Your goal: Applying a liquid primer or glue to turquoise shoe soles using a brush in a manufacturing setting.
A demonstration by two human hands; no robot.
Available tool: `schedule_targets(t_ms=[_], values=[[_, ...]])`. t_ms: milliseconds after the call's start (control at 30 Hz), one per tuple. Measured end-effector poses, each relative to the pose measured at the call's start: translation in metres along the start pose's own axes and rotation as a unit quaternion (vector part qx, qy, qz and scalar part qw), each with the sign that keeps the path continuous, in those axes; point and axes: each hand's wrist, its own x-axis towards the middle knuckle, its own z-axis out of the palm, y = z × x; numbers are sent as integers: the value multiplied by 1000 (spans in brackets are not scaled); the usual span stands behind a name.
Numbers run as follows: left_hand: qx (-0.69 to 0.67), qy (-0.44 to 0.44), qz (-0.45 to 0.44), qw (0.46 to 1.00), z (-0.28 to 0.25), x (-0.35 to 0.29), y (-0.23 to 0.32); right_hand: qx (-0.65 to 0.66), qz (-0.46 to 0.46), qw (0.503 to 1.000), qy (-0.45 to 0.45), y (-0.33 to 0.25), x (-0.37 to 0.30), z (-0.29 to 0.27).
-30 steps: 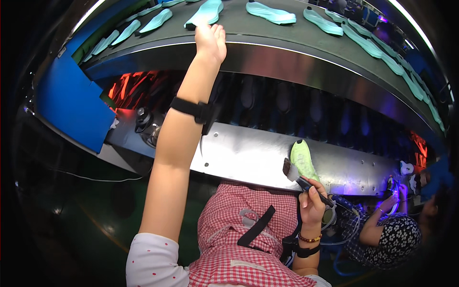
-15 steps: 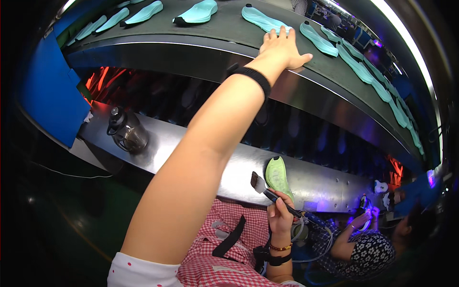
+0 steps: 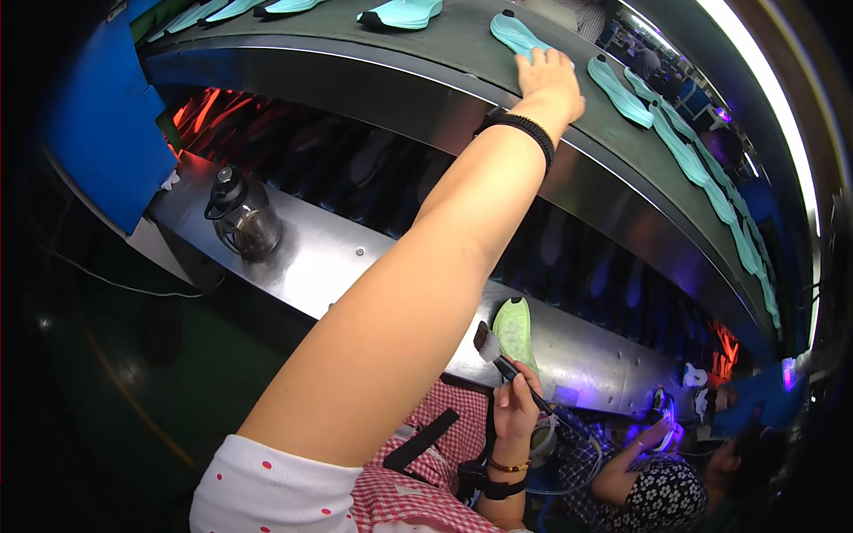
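Observation:
On the grey conveyor belt, a turquoise shoe sole (image 3: 514, 34) with a black tip lies under my left hand (image 3: 549, 82). The fingers bend over its near end, and the thumb points off to the right. My right hand (image 3: 518, 404), low in front of my body, is closed around the black handle of a flat brush (image 3: 498, 354). The brush's dark bristles point up and left. Just behind them a pale green shoe sole (image 3: 514, 330) rests on the metal ledge (image 3: 586, 351). Its lower end is partly covered by my right hand.
More turquoise soles (image 3: 622, 93) line the belt (image 3: 444, 62) on both sides. A dark transparent jug (image 3: 244, 218) stands on the ledge at left, near a blue panel (image 3: 98, 107). Red heater glow shows beneath the belt. At lower right a co-worker (image 3: 662, 493) handles a shoe under violet light.
My left hand has moved right, its fingers now less spread and bent over the turquoise sole. The view has shifted slightly. My right hand keeps hold of the brush.

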Motion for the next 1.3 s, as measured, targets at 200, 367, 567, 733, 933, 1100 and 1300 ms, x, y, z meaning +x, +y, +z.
schedule_targets(t_ms=[200,367,567,733,933,1100,1300], values=[[139,-1,-35,990,-5,-7,2,30,-7,1000,0,0,-12,-3],[3,176,136,975,-22,-36,-31,51,-20,998,28,-9,-19,-9],[-564,251,-7,787,-71,-118,-66,38,-21,999,2,-16,-10,-18],[-819,-179,-213,502,-89,-166,-106,20,-73,996,-47,-37,-3,-4],[-892,-340,-140,264,-42,-298,-129,3,-74,994,-85,-34,-8,2],[-814,-374,-216,390,17,-378,-132,-47,-23,986,-161,-20,-7,7],[-891,-289,-286,203,-1,-395,-99,-103,31,984,-140,-1,5,25]])
